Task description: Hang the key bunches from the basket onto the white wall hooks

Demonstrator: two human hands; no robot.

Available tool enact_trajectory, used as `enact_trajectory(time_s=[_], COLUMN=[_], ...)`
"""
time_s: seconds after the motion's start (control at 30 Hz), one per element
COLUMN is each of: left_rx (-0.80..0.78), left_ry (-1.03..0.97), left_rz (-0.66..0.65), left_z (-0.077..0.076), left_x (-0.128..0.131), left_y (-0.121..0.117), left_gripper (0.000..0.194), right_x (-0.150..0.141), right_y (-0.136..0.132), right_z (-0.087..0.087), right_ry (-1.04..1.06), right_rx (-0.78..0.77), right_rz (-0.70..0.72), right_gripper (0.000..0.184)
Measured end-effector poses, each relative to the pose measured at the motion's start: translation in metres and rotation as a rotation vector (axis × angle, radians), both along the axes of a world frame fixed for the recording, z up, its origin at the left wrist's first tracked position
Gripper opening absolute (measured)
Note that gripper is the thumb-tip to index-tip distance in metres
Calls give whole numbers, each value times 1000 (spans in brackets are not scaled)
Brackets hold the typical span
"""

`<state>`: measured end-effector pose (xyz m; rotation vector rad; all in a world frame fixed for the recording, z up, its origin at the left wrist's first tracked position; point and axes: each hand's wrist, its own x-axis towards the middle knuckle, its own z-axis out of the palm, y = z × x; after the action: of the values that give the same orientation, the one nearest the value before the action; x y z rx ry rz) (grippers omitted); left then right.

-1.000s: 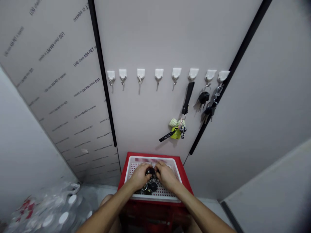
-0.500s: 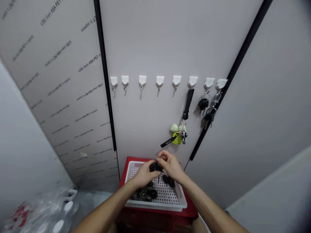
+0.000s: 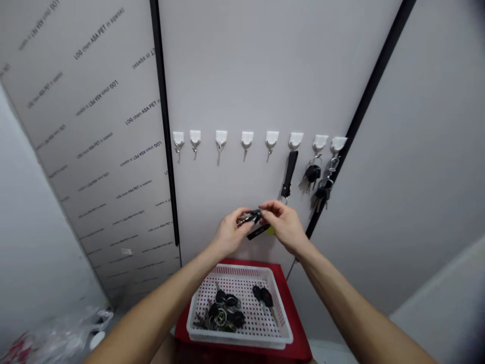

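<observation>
Between my two hands, raised in front of the wall, is a bunch of keys (image 3: 250,217) with black and silver parts. My left hand (image 3: 232,230) closes its fingers around the keys from the left. From the right, my right hand (image 3: 282,222) pinches the end of the same bunch. Below them a white perforated basket (image 3: 242,339) holds a heap of black-headed keys (image 3: 222,311) on its left and a smaller pair of keys (image 3: 265,296) on its right. Behind my right hand hangs a black strap (image 3: 290,174), its charms mostly hidden.
A row of white adhesive hooks (image 3: 247,139) runs along the wall. Two key bunches, one with a black fob (image 3: 312,174) and one at the far right (image 3: 323,192), hang there. The basket stands on a red surface (image 3: 291,303). Clear plastic packaging (image 3: 56,333) lies at lower left.
Both hands have risen out of the basket with the bunch of keys, up to the wall below the hooks. The camera view has shifted slightly, and more of the basket's contents now shows.
</observation>
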<state>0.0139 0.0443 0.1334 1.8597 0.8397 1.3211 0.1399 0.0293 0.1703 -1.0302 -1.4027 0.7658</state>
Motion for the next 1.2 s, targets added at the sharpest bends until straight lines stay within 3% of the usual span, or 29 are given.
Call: enact_trajectory(time_s=[0.1,0.17,0.27,0.4,0.5,0.6,0.67,0.97,1.2], left_rx=[24,3,-34,107,161,100,50,-164,-222], left_ry=[-42,-34,30,76,82,38,2,-245,-295], left_rz=[-23,-35,13,209,93,-108,-150,-39,26], left_z=[26,36,39,37,43,56,66,113,116], left_x=[4,5,3,-1,0,6,11,35,40], left_y=[4,6,7,7,7,9,13,28,36], left_gripper=[24,22,21,38,41,29,21,12,14], right_x=[1,2,2,2,2,3,6,14,8], right_y=[2,1,0,-1,-2,0,6,41,50], right_z=[24,33,37,38,45,58,67,102,109], right_ry=[-22,-58,-111,-169,-201,-203,-219,-305,-409], right_rx=[97,113,79,69,128,228,283,436,404], right_rz=[-33,-43,-20,-2,-2,-24,-86,-382,-476], right_gripper=[10,10,10,8,7,7,7,7,12])
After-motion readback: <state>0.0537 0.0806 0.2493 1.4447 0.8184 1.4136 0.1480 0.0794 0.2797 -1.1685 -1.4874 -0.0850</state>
